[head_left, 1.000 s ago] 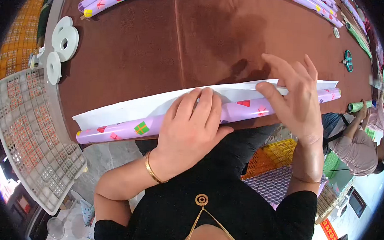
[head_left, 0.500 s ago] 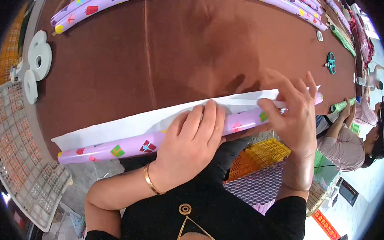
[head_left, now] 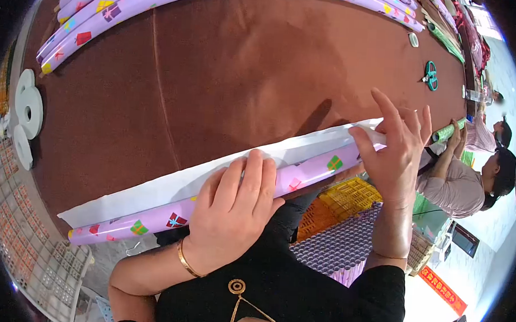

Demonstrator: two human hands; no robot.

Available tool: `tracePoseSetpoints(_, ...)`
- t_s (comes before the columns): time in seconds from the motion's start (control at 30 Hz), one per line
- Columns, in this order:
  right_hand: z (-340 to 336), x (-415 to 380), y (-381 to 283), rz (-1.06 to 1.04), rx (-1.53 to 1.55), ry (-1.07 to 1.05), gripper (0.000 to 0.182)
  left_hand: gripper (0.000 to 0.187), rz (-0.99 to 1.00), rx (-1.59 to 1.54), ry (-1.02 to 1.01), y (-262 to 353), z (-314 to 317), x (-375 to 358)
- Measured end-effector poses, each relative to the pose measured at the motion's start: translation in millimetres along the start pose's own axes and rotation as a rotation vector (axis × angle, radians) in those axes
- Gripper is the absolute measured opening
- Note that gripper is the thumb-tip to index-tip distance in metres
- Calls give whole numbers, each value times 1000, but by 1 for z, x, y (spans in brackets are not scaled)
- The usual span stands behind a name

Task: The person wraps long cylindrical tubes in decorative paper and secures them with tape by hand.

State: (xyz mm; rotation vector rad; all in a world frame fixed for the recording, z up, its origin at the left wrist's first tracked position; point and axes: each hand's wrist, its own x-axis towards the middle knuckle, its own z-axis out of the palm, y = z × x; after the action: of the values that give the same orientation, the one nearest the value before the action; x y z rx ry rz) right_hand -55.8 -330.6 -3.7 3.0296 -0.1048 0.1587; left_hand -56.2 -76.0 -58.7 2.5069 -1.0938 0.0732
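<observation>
Along the near edge of the brown table point(head_left: 244, 90) we have the lilac roll point(head_left: 164, 217), a glossy, slim cylinder printed with presents, its matte white flap point(head_left: 133, 201) spread beyond it. Our left hand point(head_left: 232, 209) lies palm down across both, fingers lightly bent and nearly together. Our right hand point(head_left: 395, 153) arches at the roll's right part, fingers spread; we cannot tell whether it pinches anything. Farther out lie flat white rings point(head_left: 35, 98), teal-handled scissors point(head_left: 431, 70) and more patterned rolls point(head_left: 120, 15).

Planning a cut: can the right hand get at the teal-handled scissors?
Probably yes; only brown tabletop shows between the right hand and the scissors, though its thumb looks busy at the white paper.
</observation>
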Motion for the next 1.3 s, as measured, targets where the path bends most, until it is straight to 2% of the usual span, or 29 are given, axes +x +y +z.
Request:
tracePoseSetpoints(0.2, 8, 1, 0, -13, 3, -3, 58, 57, 0, 16, -2, 1, 0, 1)
tracePoseSetpoints(0.27, 10, 2, -1, -10, -7, 18, 59, 50, 17, 44, -1, 0, 1, 1)
tracePoseSetpoints(0.37, 11, 3, -3, 2, -16, -2, 59, 58, -7, 3, -7, 1, 1, 0)
tracePoseSetpoints(0.8, 15, 2, -8, 0, -41, -12, 58, 56, -14, -21, -13, 0, 1, 1)
tracePoseSetpoints(0.97, 13, -2, -16, 33, -39, -5, 57, 51, 37, 64, 13, -5, 3, -3)
tracePoseSetpoints(1.0, 13, -3, -18, 35, -32, -1, 56, 30, 64, 78, 68, -9, 2, -3)
tracePoseSetpoints(1.03, 14, -4, -22, 37, -21, 2, 56, 30, 61, 90, 68, -11, -2, -7)
tracePoseSetpoints(1.17, 16, -7, -48, 21, 10, 1, 53, 37, -47, 65, 11, -18, -17, -23)
tracePoseSetpoints(1.23, 11, -2, -61, -37, 50, 44, 51, 59, -119, 6, -59, -24, -31, -26)
tracePoseSetpoints(1.3, 12, -2, -63, -47, 51, 33, 51, 65, -93, 1, -19, -21, -29, -20)
